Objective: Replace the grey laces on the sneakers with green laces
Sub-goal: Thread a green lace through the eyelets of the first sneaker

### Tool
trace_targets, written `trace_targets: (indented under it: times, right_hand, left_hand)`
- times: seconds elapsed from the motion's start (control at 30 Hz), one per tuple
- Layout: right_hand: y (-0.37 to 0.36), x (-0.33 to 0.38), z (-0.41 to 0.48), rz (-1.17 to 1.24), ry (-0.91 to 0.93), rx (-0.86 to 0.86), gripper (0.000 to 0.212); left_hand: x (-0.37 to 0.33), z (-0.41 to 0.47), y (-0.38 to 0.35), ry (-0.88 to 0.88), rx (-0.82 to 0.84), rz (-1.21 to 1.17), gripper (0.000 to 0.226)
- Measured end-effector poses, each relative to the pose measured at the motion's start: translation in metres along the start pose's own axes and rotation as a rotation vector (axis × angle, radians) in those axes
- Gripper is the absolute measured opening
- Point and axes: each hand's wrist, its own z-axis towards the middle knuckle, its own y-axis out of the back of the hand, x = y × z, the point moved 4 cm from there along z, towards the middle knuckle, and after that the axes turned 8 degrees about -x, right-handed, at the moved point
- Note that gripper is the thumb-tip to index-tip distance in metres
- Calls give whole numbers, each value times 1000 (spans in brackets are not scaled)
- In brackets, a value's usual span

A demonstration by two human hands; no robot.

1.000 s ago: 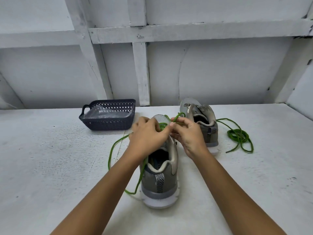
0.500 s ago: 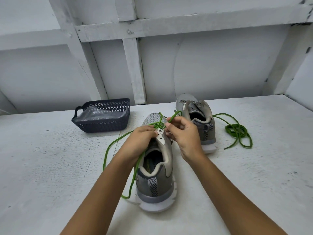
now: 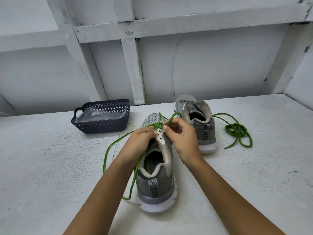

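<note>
Fingers – curled – on green lace

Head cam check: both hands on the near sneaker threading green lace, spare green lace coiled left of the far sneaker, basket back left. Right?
One slip: the spare green lace lies coiled to the right of the far sneaker, not left, as the head view shows. The rest stands: left hand and right hand at the near sneaker on its green lace, basket back left.
</note>
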Motion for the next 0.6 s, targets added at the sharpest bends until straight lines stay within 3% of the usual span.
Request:
trace_targets:
  times: [0.33,0.43,0.6]
  right_hand:
    - [0,0,-5,-248,144,-38,20]
    - [0,2,-4,-278,127,-22,27]
    - [-2,-5,-4,-246,57,-9,9]
  left_hand:
    - [-2,-5,0,-15,32,-23,23]
    - [-4,-2,0,-81,51,87,29]
    - [-5,-7,0,-158,64,241,47]
